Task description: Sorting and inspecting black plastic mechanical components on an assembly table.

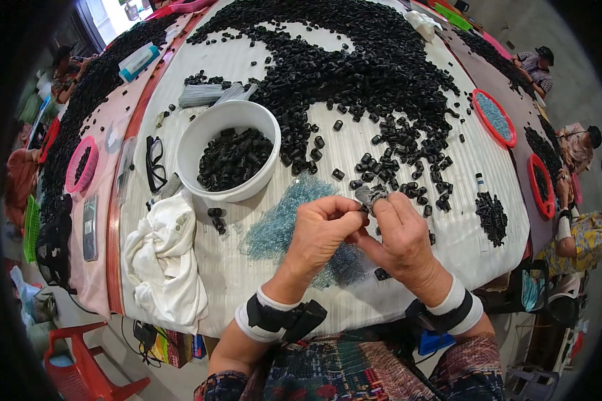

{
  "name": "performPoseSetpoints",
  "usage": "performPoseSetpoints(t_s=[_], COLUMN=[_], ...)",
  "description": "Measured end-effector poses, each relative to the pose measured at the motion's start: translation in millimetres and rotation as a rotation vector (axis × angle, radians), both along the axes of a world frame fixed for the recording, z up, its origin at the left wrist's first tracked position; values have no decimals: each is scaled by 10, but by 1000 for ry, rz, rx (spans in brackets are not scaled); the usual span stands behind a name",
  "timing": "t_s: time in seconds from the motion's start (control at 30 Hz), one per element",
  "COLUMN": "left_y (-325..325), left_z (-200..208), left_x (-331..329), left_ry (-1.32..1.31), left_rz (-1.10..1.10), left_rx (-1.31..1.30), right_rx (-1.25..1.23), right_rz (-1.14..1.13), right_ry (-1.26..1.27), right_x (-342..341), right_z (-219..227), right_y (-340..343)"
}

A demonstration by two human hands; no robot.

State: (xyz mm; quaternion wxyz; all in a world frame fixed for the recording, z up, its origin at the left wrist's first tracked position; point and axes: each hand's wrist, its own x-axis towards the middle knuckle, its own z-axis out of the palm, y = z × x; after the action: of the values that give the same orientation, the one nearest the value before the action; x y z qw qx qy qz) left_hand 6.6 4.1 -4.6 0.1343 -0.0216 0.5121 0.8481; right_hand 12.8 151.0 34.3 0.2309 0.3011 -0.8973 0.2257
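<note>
The left hand's [318, 230] thumb and forefinger are pinched together on what looks like a small black plastic piece [363, 209], right beside the right hand [408, 234], whose grip I can't tell. Beneath spreads a pale-blue heap [277, 224], near a white bowl [259, 188].

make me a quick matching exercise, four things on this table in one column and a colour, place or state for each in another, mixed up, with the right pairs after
1. round basin
2. eyeglasses
3. cloth
4. small translucent pieces

A. white, bunched up
B. bluish pile, partly hidden by the left hand
C. holding many small black parts
D. dark-framed, left of the basin

Pairs: 1-C, 2-D, 3-A, 4-B
</note>
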Motion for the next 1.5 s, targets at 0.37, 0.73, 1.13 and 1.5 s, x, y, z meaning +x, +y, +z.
performPoseSetpoints(t_s=[0.37,0.73,1.13,1.5], left_y=[-34,-26,-45,-50], left_z=[28,100,5,88], left_x=[-14,-18,-33,-25], left_ry=[-18,-39,-27,-3], left_rz=[-83,-105,-145,-118], left_rx=[-47,-42,-1,-9], right_rx=[78,26,23,-54], right_rz=[25,-27,12,18], right_ry=[12,-17,4,-17], right_x=[-23,-35,-2,-1], right_z=[36,66,-25,103], right_y=[86,126,149,371])
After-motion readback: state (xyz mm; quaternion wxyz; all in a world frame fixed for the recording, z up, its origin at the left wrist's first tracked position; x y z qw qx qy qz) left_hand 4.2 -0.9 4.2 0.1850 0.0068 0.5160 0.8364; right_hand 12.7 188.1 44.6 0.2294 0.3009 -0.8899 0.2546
